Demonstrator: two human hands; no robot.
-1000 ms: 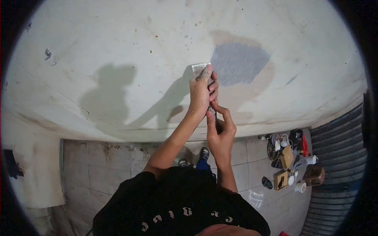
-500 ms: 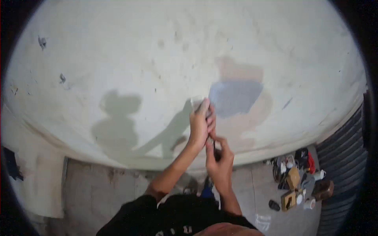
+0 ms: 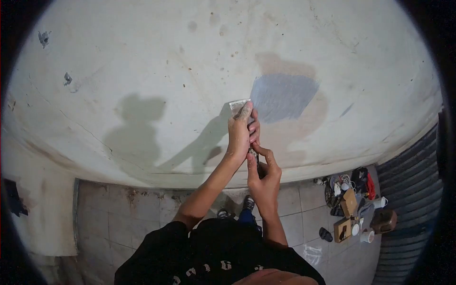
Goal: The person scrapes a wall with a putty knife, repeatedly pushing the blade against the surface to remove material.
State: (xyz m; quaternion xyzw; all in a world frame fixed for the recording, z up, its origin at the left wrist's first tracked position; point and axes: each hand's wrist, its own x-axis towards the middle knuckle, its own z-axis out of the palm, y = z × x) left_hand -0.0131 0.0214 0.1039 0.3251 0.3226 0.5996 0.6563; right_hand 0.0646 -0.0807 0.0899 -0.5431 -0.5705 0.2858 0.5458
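Observation:
A flat scraper blade (image 3: 239, 106) sticks up from my left hand (image 3: 240, 135), whose fingers wrap round the tool with the thumb along it. Just below, my right hand (image 3: 264, 175) closes round the lower end of the same tool, close to my left wrist. Both hands are in front of the pale wall (image 3: 199, 57). A grey-blue patch (image 3: 285, 97) lies on the wall to the right of the blade. Fingers hide most of the tool's handle.
Shadows fall on the wall. On the tiled floor (image 3: 289, 223) at the lower right are open boxes (image 3: 349, 203), white cups (image 3: 380, 203), a red item (image 3: 370, 185), bags and a dark sandal (image 3: 325, 234). A ribbed dark shutter (image 3: 408, 190) stands at the right.
The grey-blue patch and wall marks have shifted upward in view, and more floor shows. The blade sits slightly higher in view. Both hands keep their grip.

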